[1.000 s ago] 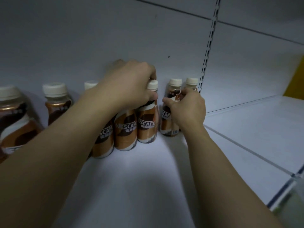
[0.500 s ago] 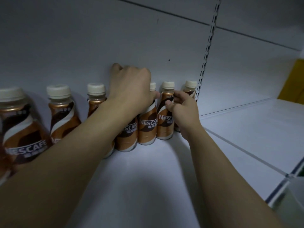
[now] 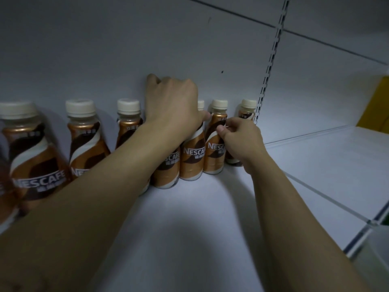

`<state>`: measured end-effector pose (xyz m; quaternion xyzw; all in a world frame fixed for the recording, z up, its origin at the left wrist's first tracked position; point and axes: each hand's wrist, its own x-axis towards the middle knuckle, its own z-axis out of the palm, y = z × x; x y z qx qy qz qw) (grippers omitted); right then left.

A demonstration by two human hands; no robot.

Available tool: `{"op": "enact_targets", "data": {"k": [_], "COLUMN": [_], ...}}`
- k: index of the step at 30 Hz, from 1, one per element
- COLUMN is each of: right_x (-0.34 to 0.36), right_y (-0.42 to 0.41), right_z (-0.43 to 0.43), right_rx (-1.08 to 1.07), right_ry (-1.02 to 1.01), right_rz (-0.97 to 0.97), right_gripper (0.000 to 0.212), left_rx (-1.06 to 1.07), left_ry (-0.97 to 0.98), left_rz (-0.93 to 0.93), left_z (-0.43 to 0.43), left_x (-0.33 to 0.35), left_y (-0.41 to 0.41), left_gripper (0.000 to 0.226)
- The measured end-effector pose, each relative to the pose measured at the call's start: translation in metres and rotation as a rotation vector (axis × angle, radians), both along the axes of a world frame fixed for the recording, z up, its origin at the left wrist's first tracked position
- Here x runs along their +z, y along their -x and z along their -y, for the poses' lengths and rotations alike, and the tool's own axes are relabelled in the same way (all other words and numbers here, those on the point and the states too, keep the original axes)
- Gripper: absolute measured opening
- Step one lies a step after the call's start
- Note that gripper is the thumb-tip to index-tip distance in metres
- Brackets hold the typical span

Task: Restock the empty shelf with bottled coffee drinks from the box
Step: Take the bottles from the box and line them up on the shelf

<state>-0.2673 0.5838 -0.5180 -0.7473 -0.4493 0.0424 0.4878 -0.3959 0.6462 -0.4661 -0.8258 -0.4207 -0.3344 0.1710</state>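
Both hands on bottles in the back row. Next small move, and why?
Probably release both and pull back for more. The left hand grips the middle bottle by its neck, the right hand pinches the next bottle; both stand upright against the back wall, labels forward, and bare shelf shows in front.
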Motion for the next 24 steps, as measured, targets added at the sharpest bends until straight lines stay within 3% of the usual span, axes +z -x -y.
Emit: {"op": "enact_targets", "data": {"k": [11,17,21,24], "right_x": [0.013,0.057,0.039,0.003], "right_y": [0.002,-0.030,-0.059,-0.074], "right_z": [0.005,0.016,0.017,0.006], "right_rx": [-0.051,-0.187,-0.334,-0.187], "right_ry": [0.043,-0.131,-0.325,0.012], "right_rz": [0.083,0.154,0.092,0.205], "right_gripper": [0.044,0.039,0.038,0.043], "left_rx": [-0.023,-0.128,-0.201,-0.245], "left_ry": [0.045,-0.030,-0.023,0.000], "left_rz": [-0.040,-0.051,-0.074,-0.064], "left_z": [0.009,0.016,0.020,0.023], "left_x": [0.003,0.015,0.018,0.021], "left_y": [0.006,0.003,-0.009,-0.024], "left_gripper": [0.057,0.056,0.051,0.051]}}
